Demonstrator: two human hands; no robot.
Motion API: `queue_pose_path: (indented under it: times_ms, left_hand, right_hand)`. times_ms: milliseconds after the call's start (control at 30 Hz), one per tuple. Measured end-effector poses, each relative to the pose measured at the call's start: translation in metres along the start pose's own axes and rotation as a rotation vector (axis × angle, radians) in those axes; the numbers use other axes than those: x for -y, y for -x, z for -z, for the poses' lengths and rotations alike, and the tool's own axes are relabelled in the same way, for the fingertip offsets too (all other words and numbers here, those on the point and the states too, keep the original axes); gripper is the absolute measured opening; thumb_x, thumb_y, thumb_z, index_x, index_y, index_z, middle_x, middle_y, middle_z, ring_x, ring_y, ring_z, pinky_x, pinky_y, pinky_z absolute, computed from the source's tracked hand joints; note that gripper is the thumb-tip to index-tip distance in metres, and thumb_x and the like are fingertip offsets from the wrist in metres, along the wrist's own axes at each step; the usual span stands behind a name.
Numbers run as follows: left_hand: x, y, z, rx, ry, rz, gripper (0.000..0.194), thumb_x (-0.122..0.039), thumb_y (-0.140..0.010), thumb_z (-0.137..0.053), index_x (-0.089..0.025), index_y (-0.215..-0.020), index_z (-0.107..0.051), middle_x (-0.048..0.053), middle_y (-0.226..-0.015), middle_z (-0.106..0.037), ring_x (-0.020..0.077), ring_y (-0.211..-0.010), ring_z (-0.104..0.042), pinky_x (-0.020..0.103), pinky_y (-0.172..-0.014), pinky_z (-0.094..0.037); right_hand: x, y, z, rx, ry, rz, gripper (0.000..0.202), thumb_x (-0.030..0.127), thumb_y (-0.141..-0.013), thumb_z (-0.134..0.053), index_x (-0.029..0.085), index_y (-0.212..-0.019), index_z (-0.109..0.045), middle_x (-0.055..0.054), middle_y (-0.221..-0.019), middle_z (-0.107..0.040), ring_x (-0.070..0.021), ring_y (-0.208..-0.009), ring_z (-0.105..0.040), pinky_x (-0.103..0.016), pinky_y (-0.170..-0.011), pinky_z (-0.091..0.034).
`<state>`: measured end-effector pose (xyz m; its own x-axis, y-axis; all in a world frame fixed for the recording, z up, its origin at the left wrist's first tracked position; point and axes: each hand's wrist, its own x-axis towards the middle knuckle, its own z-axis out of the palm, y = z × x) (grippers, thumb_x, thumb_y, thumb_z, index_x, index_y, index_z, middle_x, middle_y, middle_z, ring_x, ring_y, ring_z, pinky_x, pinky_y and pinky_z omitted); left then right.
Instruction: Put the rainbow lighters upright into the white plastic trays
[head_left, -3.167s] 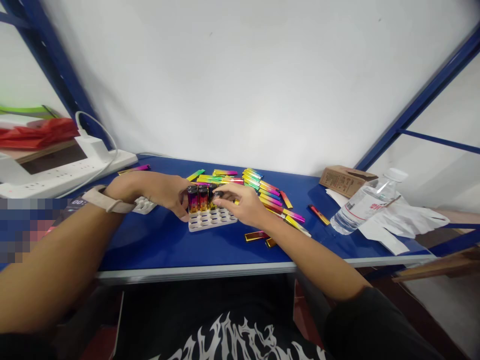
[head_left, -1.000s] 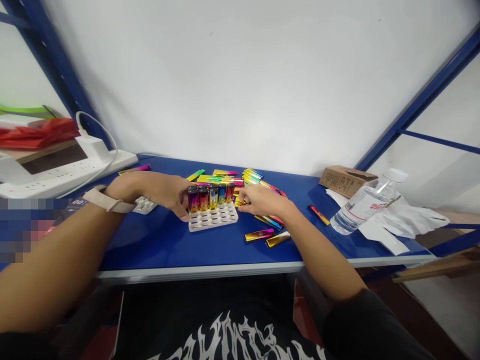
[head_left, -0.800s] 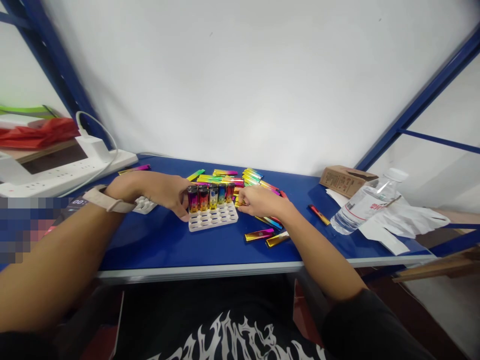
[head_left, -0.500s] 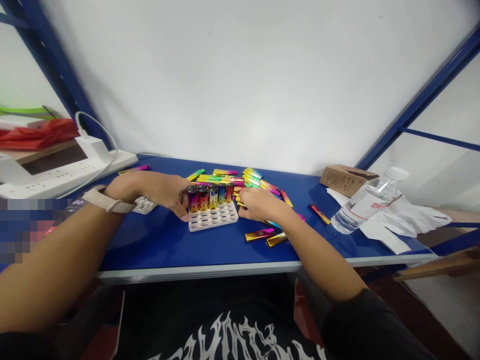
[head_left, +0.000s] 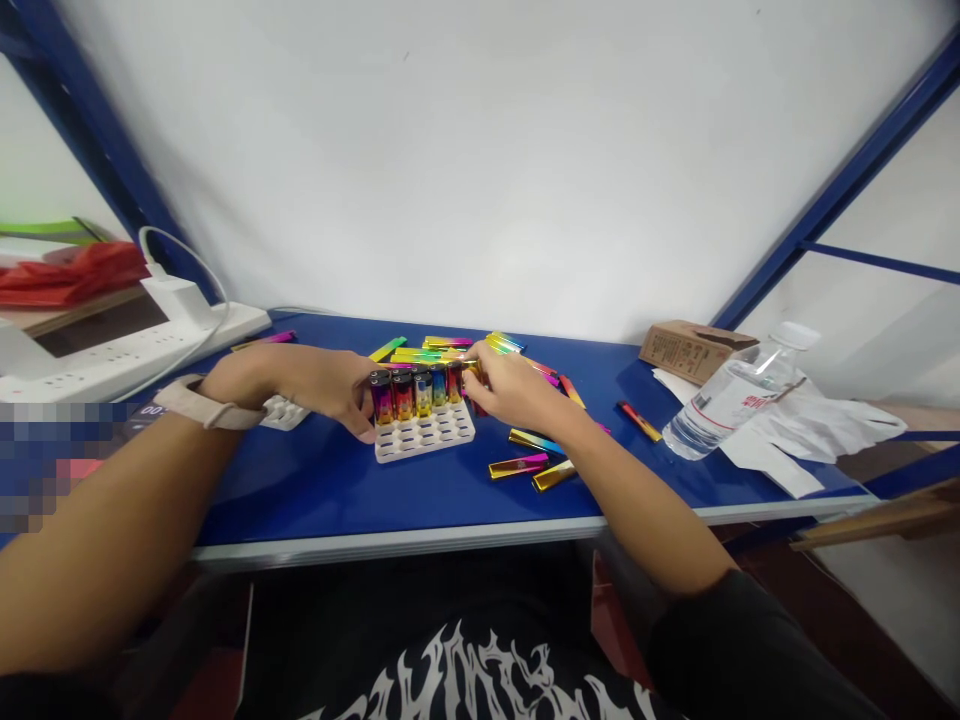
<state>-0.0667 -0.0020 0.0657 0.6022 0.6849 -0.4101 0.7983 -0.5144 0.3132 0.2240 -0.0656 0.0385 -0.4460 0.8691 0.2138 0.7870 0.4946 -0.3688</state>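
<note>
A white tray with rows of holes rests on the blue table, with several shiny lighters upright in its back rows. My left hand is closed at the tray's left end, thumb at its near corner and the other fingers partly hidden behind the lighters. At the tray's back right corner, my right hand is pinched around a gold-coloured lighter, mostly hidden by the fingers. Loose metallic lighters lie behind the tray, and a few more, including a magenta and gold one, lie to its right.
A second white holed tray lies partly under my left wrist. A white power strip with a cable stands at the left. To the right are a water bottle, a brown cardboard box and white plastic wrapping.
My right hand has moved up and slightly left, from the loose lighters to the tray's back right corner. My left hand keeps its place at the tray.
</note>
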Motion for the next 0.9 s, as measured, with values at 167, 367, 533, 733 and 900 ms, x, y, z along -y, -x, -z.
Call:
queue_pose_path:
  times_ms: [167,367,533,733,900]
  left_hand:
    - [0.009,-0.005,0.000,0.042,0.092,0.033,0.066,-0.049,-0.075,-0.096,-0.022,-0.132,-0.073,0.000,-0.123,-0.088,0.0238,-0.109,-0.080,0.028,-0.096,-0.066]
    - [0.005,-0.004,0.000,0.102,0.238,-0.029,0.077,-0.063,-0.067,-0.101,-0.022,-0.128,-0.074,0.004,-0.136,-0.085,0.0283,-0.123,-0.077,0.034,-0.109,-0.064]
    - [0.005,-0.004,0.001,0.095,0.225,-0.027,0.077,-0.063,-0.067,-0.101,-0.024,-0.128,-0.075,0.004,-0.134,-0.085,0.0270,-0.120,-0.077,0.034,-0.107,-0.065]
    - [0.005,-0.002,0.001,0.078,0.168,-0.027,0.076,-0.058,-0.071,-0.098,-0.020,-0.132,-0.073,0.006,-0.132,-0.085,0.0278,-0.116,-0.077,0.032,-0.100,-0.064]
    - [0.013,-0.002,0.001,0.035,0.030,0.048,0.074,-0.058,-0.075,-0.094,-0.018,-0.133,-0.071,0.004,-0.120,-0.085,0.0246,-0.103,-0.077,0.028,-0.086,-0.061]
  right_hand:
    - [-0.001,0.000,-0.003,-0.154,-0.093,0.080,0.035,0.036,-0.116,-0.041,0.015,-0.137,-0.060,-0.003,-0.082,-0.067,-0.0204,-0.073,-0.056,-0.036,-0.074,-0.035]
    - [0.003,0.002,0.000,-0.262,-0.241,0.047,0.026,0.042,-0.116,-0.048,0.022,-0.122,-0.063,0.003,-0.073,-0.060,-0.0179,-0.068,-0.055,-0.035,-0.075,-0.038]
    - [0.004,0.003,-0.002,-0.315,-0.419,0.007,0.020,0.043,-0.112,-0.058,0.026,-0.101,-0.055,0.006,-0.065,-0.052,-0.0154,-0.062,-0.048,-0.034,-0.067,-0.035]
    - [-0.001,-0.004,-0.011,-0.348,-0.978,0.030,0.043,0.061,-0.101,-0.076,0.029,-0.101,-0.049,0.005,-0.070,-0.067,-0.0133,-0.056,-0.053,-0.031,-0.058,-0.042]
    - [0.005,-0.006,-0.003,-0.320,-1.211,0.005,0.046,0.057,-0.092,-0.086,0.027,-0.108,-0.057,-0.005,-0.096,-0.082,-0.0184,-0.079,-0.074,-0.035,-0.074,-0.060]
